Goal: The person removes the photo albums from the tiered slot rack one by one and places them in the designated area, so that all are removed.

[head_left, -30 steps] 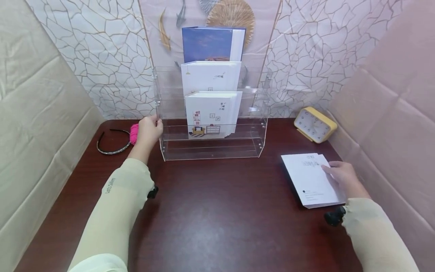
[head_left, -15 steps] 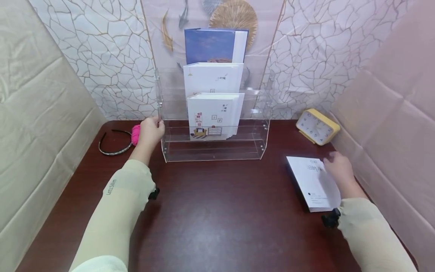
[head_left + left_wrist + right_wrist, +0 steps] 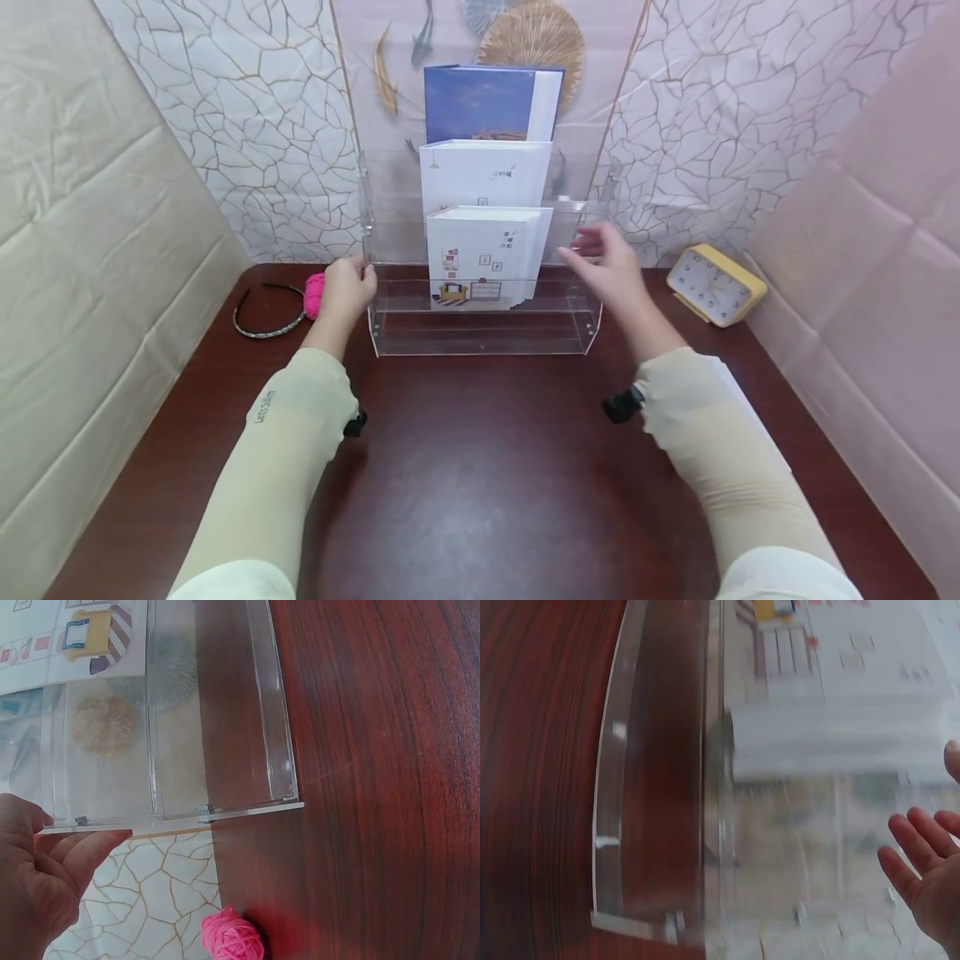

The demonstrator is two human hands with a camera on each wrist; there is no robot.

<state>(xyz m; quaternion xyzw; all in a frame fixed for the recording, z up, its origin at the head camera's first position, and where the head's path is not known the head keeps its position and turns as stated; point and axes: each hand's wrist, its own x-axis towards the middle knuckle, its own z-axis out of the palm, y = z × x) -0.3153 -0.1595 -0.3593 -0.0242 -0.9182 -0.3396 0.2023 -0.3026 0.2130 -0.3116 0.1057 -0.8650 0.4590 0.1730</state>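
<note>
A clear acrylic book rack (image 3: 480, 343) stands on the table, with books upright in its tiers. My left hand (image 3: 345, 293) pinches the rack's left side panel between thumb and fingers, as the left wrist view also shows. In the front tier is a white illustrated book (image 3: 476, 258); behind it stand a similar white book (image 3: 480, 171) and a blue-covered book (image 3: 480, 102). Just right of the front book my right hand (image 3: 609, 265) holds nothing, its fingers spread and slightly bent. In the right wrist view the rack is blurred beside the hand.
A white-covered book (image 3: 741, 398) lies on the table at the right, mostly hidden by my right sleeve. Beyond it, a yellow alarm clock (image 3: 714, 285) stands near the side wall. Left of the rack lie a dark headband (image 3: 268, 334) and a pink ball (image 3: 232, 935).
My right hand has let go of the white-covered book on the right and moved left and up to the rack. My left hand keeps its hold on the rack's side; the head view has shifted slightly.
</note>
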